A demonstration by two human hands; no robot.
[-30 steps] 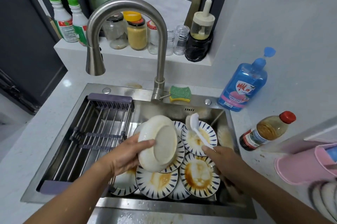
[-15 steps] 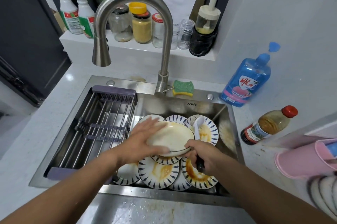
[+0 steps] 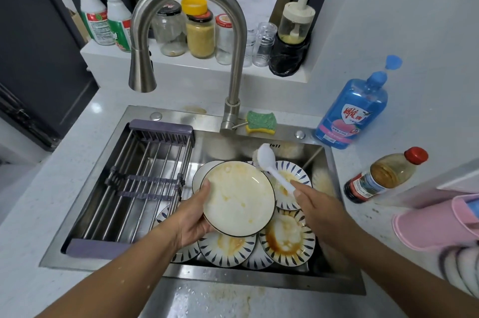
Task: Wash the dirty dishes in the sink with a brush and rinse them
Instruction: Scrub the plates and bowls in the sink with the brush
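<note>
Here, the left hand (image 3: 193,216) grips a round plate (image 3: 238,198) by its lower left edge, thumb on the inner rim and fingers curled underneath. The plate is held above the sink (image 3: 337,289), tilted so that its inside faces up toward the camera. It is cream-white inside with a thin dark line round the rim. Pale orange-brown smears run along its upper part and down the right side, and a few small spots sit near the middle.

The right hand (image 3: 318,209) is closed round the white handle of a brush (image 3: 269,166). The brush head sits at the plate's upper right rim, its back toward the camera; whether the bristles touch the plate cannot be told.

Beneath the held plate lies a pile of other plates (image 3: 287,242) with blue leaf marks round their borders, several stained with brown sauce.

A metal drying rack (image 3: 145,177) fills the left half of the sink. The curved tap (image 3: 234,58) rises behind, with a green and yellow sponge (image 3: 260,122) just beside its base. A blue soap bottle (image 3: 352,107) and a red-capped sauce bottle (image 3: 383,175) stand on the counter to the right.
</note>
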